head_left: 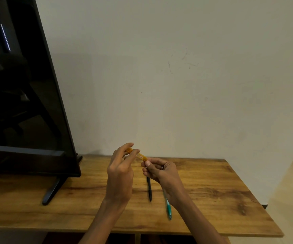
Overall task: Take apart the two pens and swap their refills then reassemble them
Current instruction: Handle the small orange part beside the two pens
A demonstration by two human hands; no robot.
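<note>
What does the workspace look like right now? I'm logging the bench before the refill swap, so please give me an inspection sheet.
Surface: wooden table, against a plain wall.
Job's things: orange pen held in the air by both hands; black pen and teal pen lying on the table, side by side and apart, the teal one partly under the right wrist.
Clutter: nothing seen.
Grippers: left hand pinches the orange pen's far end; right hand grips its near end.
Cables: nothing seen.
Surroundings: dark monitor standing on the table's left; floor visible at right.
</note>
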